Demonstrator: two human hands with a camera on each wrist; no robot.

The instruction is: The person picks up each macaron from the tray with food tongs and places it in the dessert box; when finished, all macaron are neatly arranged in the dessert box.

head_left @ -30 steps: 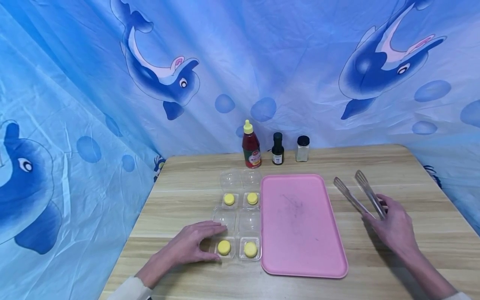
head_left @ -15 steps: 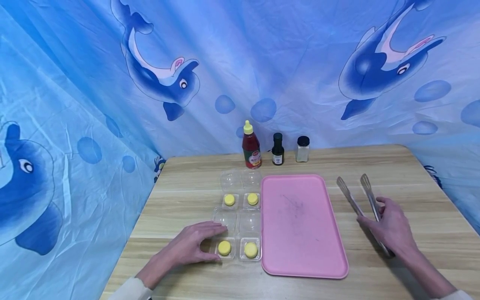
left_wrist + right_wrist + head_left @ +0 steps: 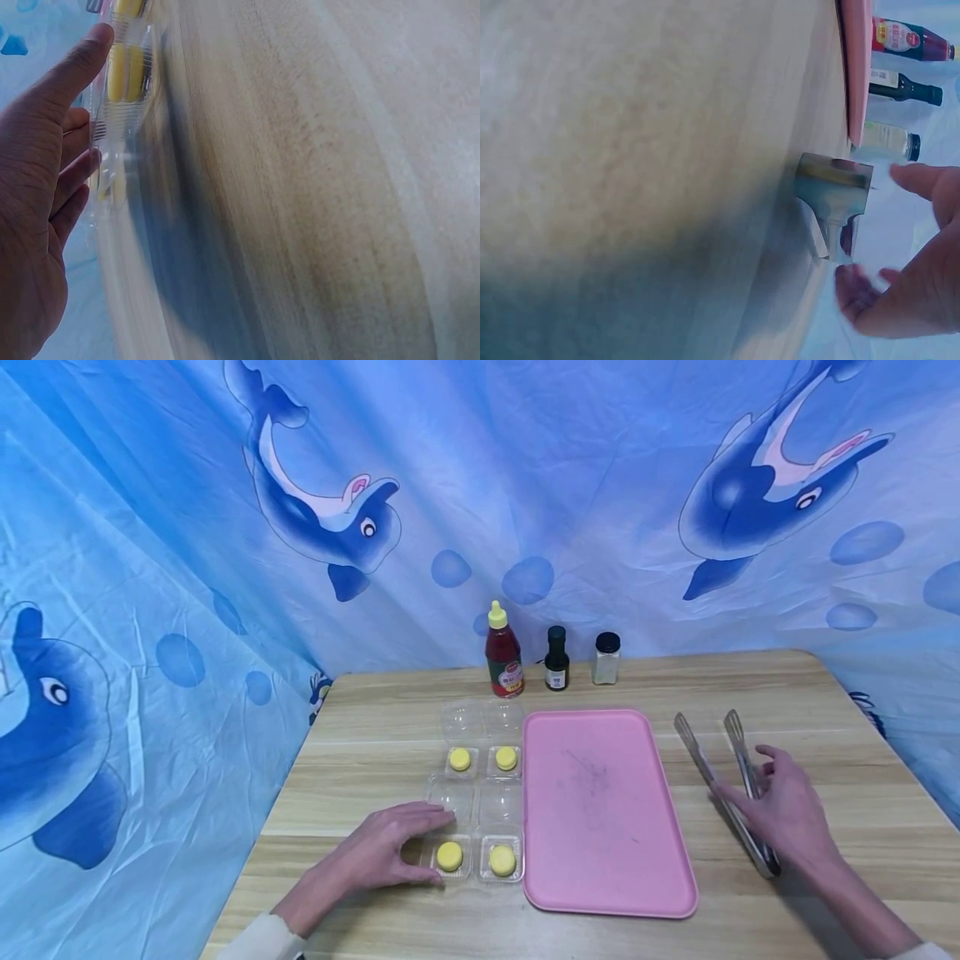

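In the head view, metal tongs [image 3: 701,762] lie spread on the table to the right of the pink tray. My right hand [image 3: 791,810] hovers over their bent end with loosely parted fingers. The right wrist view shows the thumb apart from the tongs [image 3: 832,195]; whether another fingertip still touches them I cannot tell. My left hand [image 3: 382,847] is at the near-left clear plastic box [image 3: 462,870], thumb and fingers spread at its left side. Inside that box sits a yellow macaron [image 3: 449,856]. The left wrist view shows the thumb beside the macaron [image 3: 124,71].
A pink tray [image 3: 600,810] lies between the boxes and the tongs. More open clear boxes hold yellow macarons [image 3: 502,860]. A red sauce bottle [image 3: 503,656], a dark bottle [image 3: 557,660] and a black-lidded jar [image 3: 606,660] stand at the back, before a blue dolphin curtain [image 3: 570,510].
My right hand has lowered the tongs from a tilted hold onto the table and loosened its fingers from them. The left hand has stayed in place.
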